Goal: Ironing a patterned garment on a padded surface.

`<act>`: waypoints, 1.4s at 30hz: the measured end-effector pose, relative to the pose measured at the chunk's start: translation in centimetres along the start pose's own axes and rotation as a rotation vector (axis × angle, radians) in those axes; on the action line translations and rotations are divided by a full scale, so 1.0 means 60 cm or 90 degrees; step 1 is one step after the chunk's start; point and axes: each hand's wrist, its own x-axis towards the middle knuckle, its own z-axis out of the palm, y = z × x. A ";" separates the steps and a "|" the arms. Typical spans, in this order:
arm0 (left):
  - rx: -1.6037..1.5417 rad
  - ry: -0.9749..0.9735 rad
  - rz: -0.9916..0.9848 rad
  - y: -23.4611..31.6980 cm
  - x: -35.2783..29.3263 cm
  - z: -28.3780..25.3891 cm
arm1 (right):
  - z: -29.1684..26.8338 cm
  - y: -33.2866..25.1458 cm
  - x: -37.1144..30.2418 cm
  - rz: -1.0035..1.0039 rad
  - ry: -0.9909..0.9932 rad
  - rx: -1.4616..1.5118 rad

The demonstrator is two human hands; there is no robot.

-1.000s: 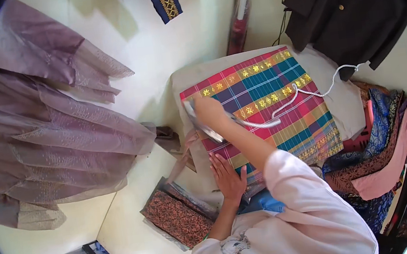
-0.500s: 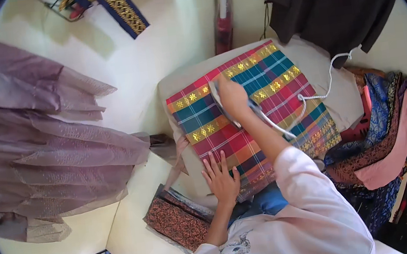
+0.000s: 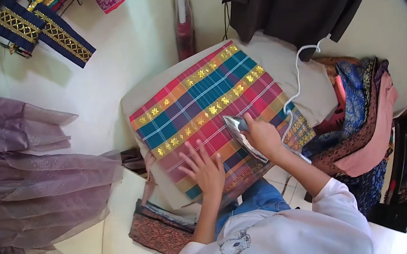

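A checked cloth point(image 3: 178, 125) in red, teal and orange, with bands of gold motifs, is spread over a beige padded board point(image 3: 300, 84). My right hand point(image 3: 261, 135) is closed around the handle of a clothes iron point(image 3: 245, 138). The iron lies on the cloth's near right part, its tip pointing up and left. A white cord point(image 3: 298, 77) trails from it toward the back right. My left hand point(image 3: 206, 171) rests on the cloth's near left part, palm down with fingers spread.
A sheer mauve garment point(image 3: 41, 172) hangs at left, a dark jacket point(image 3: 285, 5) at the back right. Folded patterned fabrics point(image 3: 355, 123) are piled at right. A bottle point(image 3: 184, 25) stands behind the board. A folded brown patterned cloth point(image 3: 157, 229) lies at the near left.
My right hand has drawn the iron from the far part of the cloth toward its near right side. My left hand stays on the cloth. The whole view has shifted, moving the scene leftward.
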 end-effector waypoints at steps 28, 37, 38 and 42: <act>0.080 -0.059 -0.057 0.206 0.088 0.097 | -0.069 0.205 0.147 0.020 0.020 0.060; 0.088 -0.042 -0.037 0.217 0.089 0.107 | -0.035 0.160 0.435 0.052 0.155 0.068; 0.081 -0.044 -0.038 0.220 0.090 0.108 | -0.035 0.164 0.441 0.049 0.152 0.069; 0.088 -0.043 -0.048 0.212 0.089 0.104 | -0.018 0.183 0.363 -0.009 0.140 0.095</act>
